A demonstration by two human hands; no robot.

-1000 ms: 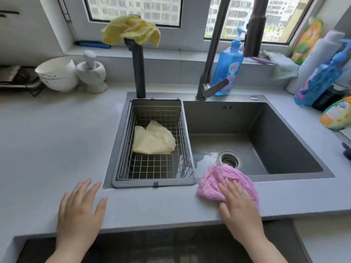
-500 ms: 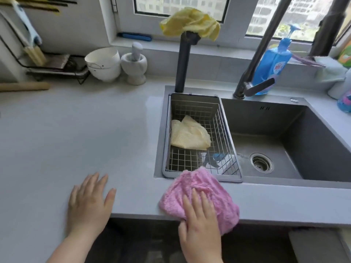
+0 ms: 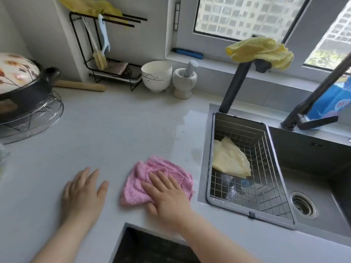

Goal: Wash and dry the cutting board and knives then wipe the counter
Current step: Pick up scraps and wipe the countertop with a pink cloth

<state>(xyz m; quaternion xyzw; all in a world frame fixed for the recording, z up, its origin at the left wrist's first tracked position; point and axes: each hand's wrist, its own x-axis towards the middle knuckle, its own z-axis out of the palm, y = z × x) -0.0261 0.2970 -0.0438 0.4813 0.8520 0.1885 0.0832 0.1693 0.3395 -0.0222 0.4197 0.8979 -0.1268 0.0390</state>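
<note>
A pink cloth (image 3: 146,173) lies crumpled on the grey counter (image 3: 117,133), just left of the sink. My right hand (image 3: 167,196) presses flat on the cloth's near part with straight fingers. My left hand (image 3: 83,194) rests flat on the bare counter to the cloth's left, fingers spread, holding nothing. A wet sheen shows on the counter beside the sink's left edge. No cutting board or knife is in view.
The sink (image 3: 313,168) holds a wire basket (image 3: 266,190) with a yellow cloth (image 3: 229,160). Another yellow cloth (image 3: 260,52) hangs on a black tap. A bowl (image 3: 156,75), mortar (image 3: 184,82), rack (image 3: 112,71) and pot (image 3: 20,82) stand at the back and left.
My right hand has slid the pink cloth leftward, from the counter strip in front of the sink to the counter left of it. The view has swung left; my left hand stays flat.
</note>
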